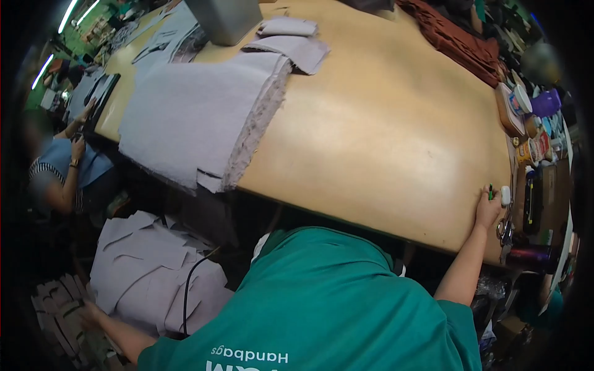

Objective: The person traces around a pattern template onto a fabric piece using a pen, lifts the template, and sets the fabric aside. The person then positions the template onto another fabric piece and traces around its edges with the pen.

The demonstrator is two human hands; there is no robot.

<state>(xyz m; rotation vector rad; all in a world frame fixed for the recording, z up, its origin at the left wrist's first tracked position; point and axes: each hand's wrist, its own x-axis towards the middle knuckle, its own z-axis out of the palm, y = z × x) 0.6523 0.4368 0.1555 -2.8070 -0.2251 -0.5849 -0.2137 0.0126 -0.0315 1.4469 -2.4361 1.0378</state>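
At the table's right edge, my right hand (488, 209) is closed around a small green pen-like object (491, 192). A small white object (505, 195) lies right beside those fingers, and scissors (502, 230) rest just below. Low on the left, my left hand (90, 314) reaches to stacks of pale cut fabric strips (60, 309) and touches their edge; its fingers are dim and partly hidden. Between that hand and the table is a big heap of light grey-lilac cut pieces (154, 272). A thick stack of the same coloured sheets (192, 117) lies on the table.
The wooden table (371, 142) fills the middle. On it stand a grey box (226, 21) and brown-red folded fabric (455, 37). Tubs, a purple container (546, 103) and a dark tumbler (531, 256) crowd the right side. Another person (68, 161) works at the left. A black cable (189, 290) crosses the heap.
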